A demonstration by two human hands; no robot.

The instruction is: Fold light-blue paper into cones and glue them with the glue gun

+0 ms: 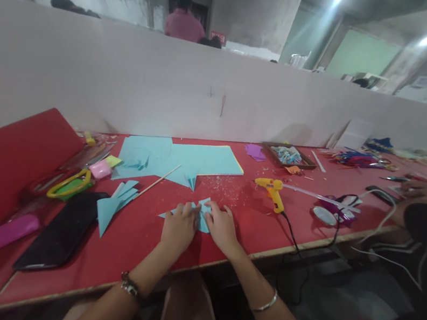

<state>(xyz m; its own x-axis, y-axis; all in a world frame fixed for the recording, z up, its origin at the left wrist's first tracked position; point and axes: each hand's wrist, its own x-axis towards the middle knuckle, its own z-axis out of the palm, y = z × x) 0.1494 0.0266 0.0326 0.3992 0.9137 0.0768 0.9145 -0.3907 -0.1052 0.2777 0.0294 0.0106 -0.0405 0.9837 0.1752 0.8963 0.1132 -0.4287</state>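
A small piece of folded light-blue paper [202,225] lies flat on the red table near its front edge. My left hand [180,226] covers its left part, fingers bent and pressed onto the paper, with a pointed corner sticking out on the left. From the other side, my right hand [221,228] grips the paper's right part with its fingertips. The undersides of the fingers are hidden. To the left rests a folded blue paper shape [109,208] with a thin wooden stick [158,182] beside it. Larger blue sheets [209,159] are spread behind my hands.
A yellow glue gun [274,191] with a black cord lies to the right, near a brown tray [307,163] of paper bits. At left are a black phone-like slab [62,233], yellow-handled scissors [70,183] and a pink case [6,234]. Another person's arm [416,196] rests at far right.
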